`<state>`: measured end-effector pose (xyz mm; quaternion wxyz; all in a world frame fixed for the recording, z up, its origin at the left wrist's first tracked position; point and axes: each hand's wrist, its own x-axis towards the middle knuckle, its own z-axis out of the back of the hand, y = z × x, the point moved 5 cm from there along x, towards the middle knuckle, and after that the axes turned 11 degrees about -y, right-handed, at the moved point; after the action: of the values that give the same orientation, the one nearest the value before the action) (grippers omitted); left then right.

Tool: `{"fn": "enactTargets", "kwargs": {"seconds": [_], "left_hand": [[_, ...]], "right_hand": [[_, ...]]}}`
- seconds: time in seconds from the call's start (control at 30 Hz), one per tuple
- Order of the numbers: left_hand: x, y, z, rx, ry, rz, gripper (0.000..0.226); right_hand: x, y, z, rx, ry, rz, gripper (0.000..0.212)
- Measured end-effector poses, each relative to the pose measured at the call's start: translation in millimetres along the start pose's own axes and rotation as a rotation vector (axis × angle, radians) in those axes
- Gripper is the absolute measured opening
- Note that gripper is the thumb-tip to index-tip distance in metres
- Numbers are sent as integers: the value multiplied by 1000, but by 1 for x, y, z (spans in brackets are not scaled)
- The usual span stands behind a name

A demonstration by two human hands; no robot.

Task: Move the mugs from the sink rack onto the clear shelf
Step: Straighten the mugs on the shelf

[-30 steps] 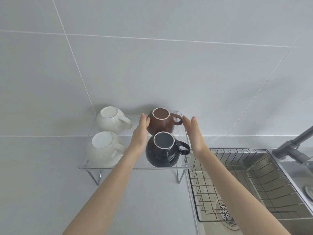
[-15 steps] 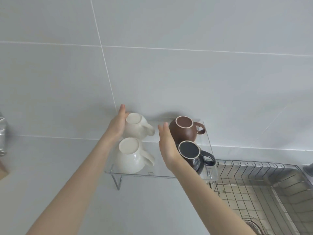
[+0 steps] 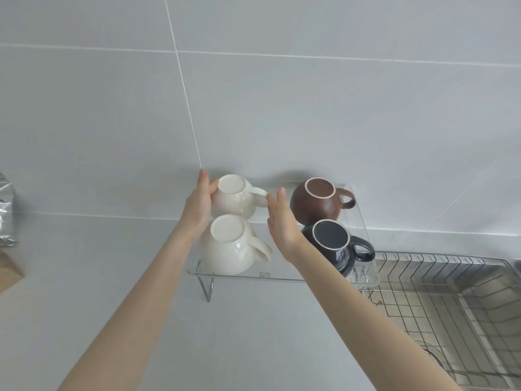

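Four mugs stand upside down on the clear shelf [image 3: 363, 218], which stands on the counter just left of the sink rack [image 3: 439, 280]. At the back left of the shelf is a white mug [image 3: 235, 200], and in front of it a second white mug [image 3: 229, 244]. At the back right of the shelf is the brown mug [image 3: 315, 201], and in front of it the dark mug [image 3: 335, 246], nearest to the sink rack.

The left hand [image 3: 198, 203] lies flat against the left side of the back white mug, with fingers stretched out and not closed around it. The right hand [image 3: 282, 221] is also flat and loose, between the white mugs and the dark ones; its fingertips touch the handle of the back white mug. Neither hand grips anything. Far left of the shelf stands a silver bag [image 3: 7, 213].
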<state>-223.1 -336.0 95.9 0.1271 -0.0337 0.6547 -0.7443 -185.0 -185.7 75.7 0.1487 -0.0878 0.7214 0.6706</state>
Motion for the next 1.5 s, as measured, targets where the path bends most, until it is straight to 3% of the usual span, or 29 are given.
{"fn": "enactTargets", "kwargs": {"seconds": [0.57,0.73,0.9,1.5], "left_hand": [[-22,4,14,15,-34,-4,66],[-48,16,30,-85,-11,42,68],[-67,16,33,-113,-22,48,68],[-92,31,39,-81,-116,67,63]], "right_hand": [[-34,7,6,36,-77,33,60],[-83,-7,8,12,-46,45,41],[-96,-25,-2,-52,-50,33,60],[-100,-2,-10,-39,-53,-5,53]]}}
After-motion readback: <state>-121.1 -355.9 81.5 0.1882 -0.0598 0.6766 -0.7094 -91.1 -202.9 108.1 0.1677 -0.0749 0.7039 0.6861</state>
